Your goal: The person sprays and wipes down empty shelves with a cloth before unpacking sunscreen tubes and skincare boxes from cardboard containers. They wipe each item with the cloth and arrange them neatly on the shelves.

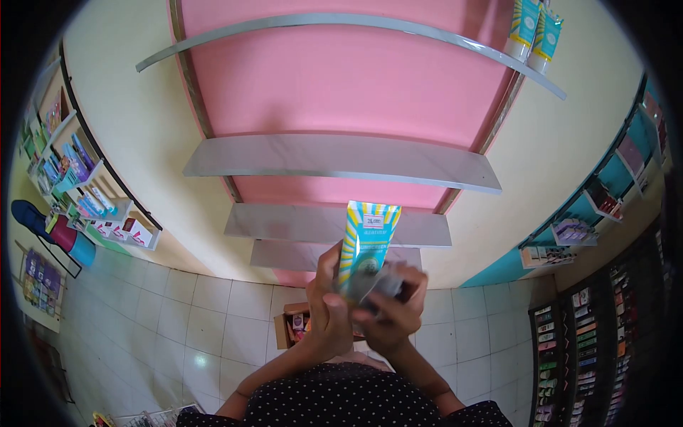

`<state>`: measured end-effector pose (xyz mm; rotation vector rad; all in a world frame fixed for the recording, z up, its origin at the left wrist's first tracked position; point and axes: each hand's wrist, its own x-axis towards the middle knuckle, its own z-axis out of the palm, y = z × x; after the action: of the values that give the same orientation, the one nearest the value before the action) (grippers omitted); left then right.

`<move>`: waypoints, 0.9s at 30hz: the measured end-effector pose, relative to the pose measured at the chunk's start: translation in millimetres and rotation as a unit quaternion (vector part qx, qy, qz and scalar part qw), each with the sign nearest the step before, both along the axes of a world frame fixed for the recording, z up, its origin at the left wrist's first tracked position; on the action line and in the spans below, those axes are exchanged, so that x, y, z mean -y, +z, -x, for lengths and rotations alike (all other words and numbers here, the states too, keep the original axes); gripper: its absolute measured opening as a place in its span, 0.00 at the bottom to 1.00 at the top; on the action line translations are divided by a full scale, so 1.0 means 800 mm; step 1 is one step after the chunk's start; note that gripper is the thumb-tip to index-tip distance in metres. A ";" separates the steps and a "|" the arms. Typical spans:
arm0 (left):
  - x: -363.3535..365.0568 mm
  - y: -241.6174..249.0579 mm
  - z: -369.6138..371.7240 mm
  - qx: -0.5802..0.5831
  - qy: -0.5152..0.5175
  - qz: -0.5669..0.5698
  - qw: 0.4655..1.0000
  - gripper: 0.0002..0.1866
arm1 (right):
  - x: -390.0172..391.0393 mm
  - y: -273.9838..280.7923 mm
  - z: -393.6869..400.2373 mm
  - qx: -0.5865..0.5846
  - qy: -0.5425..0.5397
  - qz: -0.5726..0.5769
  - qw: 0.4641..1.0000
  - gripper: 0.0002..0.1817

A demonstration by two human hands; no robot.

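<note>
My left hand is closed around the lower part of a turquoise squeeze tube with yellow and white stripes. The tube stands upright, its flat crimped end on top, with a small white price sticker near that end. Against the tube's lower front, my right hand holds a dark grey cloth, both smeared by motion. The bottom of the tube is hidden behind the cloth and fingers.
Marbled grey shelves cross a pink wall panel ahead. Two similar tubes stand at the top shelf's right end. A cardboard box with colourful packages sits on the tiled floor below my hands. Stocked display racks line the right side.
</note>
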<state>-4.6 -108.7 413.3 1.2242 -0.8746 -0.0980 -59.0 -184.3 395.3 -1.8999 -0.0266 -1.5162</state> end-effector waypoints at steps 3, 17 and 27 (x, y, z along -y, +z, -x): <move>0.002 -0.012 -0.003 0.017 0.016 0.039 0.999 0.41 | -0.006 -0.008 0.005 -0.012 0.048 -0.012 0.999 0.10; 0.003 0.000 0.009 0.067 -0.023 0.015 0.997 0.27 | 0.030 0.015 0.005 0.065 -0.014 -0.166 0.984 0.06; 0.129 0.240 -0.106 0.162 -0.114 0.155 0.968 0.11 | 0.067 0.016 0.051 0.207 0.032 -0.400 0.892 0.14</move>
<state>79.9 -211.9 605.4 0.8537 -1.2649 0.0559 -99.6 -238.2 407.7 -0.9030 0.2971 -1.5317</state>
